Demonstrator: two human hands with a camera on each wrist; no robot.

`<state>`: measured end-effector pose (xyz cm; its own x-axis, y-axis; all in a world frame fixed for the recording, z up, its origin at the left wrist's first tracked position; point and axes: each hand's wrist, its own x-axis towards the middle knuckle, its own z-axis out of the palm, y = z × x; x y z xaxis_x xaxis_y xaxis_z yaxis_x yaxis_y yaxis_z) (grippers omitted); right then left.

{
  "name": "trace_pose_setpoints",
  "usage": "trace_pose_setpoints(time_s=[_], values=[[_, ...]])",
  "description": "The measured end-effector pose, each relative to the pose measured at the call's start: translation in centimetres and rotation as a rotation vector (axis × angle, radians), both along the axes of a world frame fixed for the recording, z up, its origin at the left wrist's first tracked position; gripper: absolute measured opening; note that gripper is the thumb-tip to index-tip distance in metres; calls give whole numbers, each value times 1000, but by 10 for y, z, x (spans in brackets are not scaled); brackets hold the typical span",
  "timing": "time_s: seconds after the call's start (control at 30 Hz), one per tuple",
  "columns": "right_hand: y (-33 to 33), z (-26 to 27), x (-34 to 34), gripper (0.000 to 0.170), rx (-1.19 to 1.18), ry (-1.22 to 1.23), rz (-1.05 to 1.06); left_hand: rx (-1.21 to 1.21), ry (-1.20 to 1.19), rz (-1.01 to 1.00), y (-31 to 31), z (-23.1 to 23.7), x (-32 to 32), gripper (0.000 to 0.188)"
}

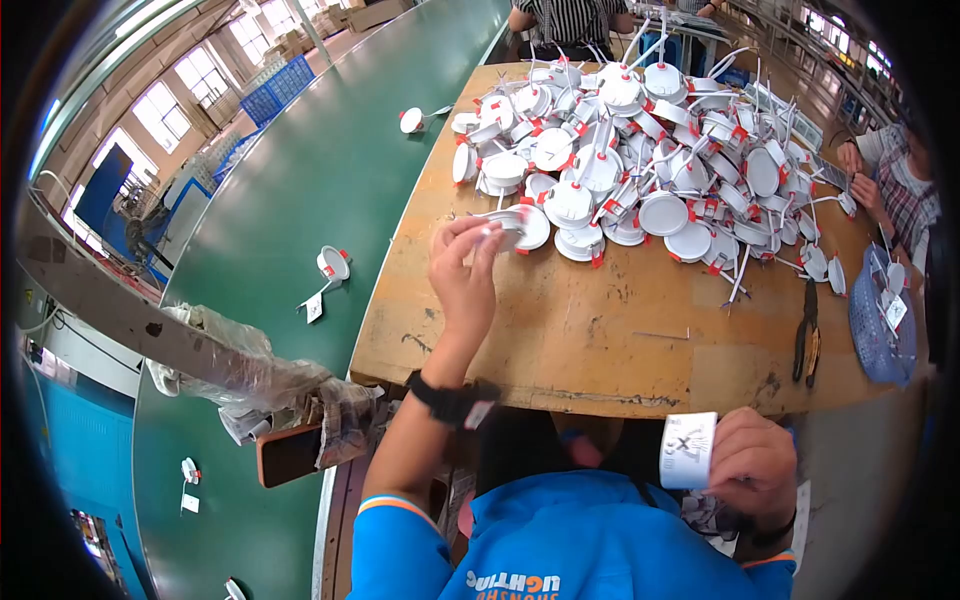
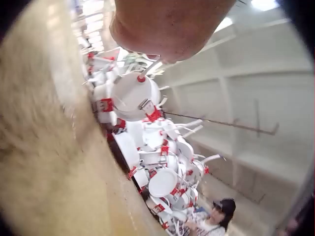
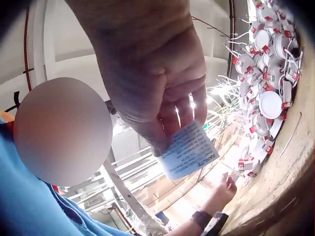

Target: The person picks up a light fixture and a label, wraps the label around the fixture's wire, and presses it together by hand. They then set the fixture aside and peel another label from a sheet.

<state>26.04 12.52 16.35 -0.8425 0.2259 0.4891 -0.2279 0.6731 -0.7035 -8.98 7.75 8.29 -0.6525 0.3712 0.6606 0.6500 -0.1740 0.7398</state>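
My left hand [image 1: 465, 270] is at the near left edge of the pile of lamps, thumb and forefinger together. At its fingertips is a white round downlight [image 1: 508, 228] with a red part, blurred in the head view. In the left wrist view, a downlight [image 2: 133, 96] with red clips and a white cable hangs close below the hand. My right hand [image 1: 755, 460] grips printed white labels [image 1: 688, 450] in front of my body, off the table's near edge. Rows of small print show on the labels [image 3: 189, 150] in the right wrist view.
Many downlights [image 1: 665, 215] are heaped on the wooden table [image 1: 500, 350]. Pliers [image 1: 806, 335], a thin metal rod [image 1: 662, 335] and a blue basket [image 1: 885, 330] lie nearer. Left runs a green conveyor [image 1: 270, 240] with a tagged downlight [image 1: 333, 263]. A person [image 1: 895, 170] sits at right.
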Motion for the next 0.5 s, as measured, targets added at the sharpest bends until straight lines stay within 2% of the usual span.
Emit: trace_pose_setpoints(time_s=[0.07,0.1,0.17,0.23,0.27,0.33,0.4,0.47,0.5], values=[[4,-1,4,13,-150,33,71,-135,382,46,-27,29,22,12],[10,-5,5,12,-244,46,188,-172,316,-34,-35,35,33,11],[17,-7,-7,10,-456,116,390,-243,174,-202,-47,35,51,12],[26,-17,-22,8,-677,200,612,-279,-419,-560,-44,21,69,13],[24,-22,-28,11,-810,255,648,-293,-718,-737,-40,14,79,15],[23,-28,-41,14,-1063,385,656,-361,-999,-837,-29,-7,92,18],[39,-34,-46,21,-1087,375,678,-394,-1039,-811,-15,-24,102,18],[41,-33,-46,23,-1036,384,491,-431,-1003,-712,-1,-29,107,17],[45,-33,-44,23,-997,363,425,-399,-1022,-761,5,-33,104,19]])
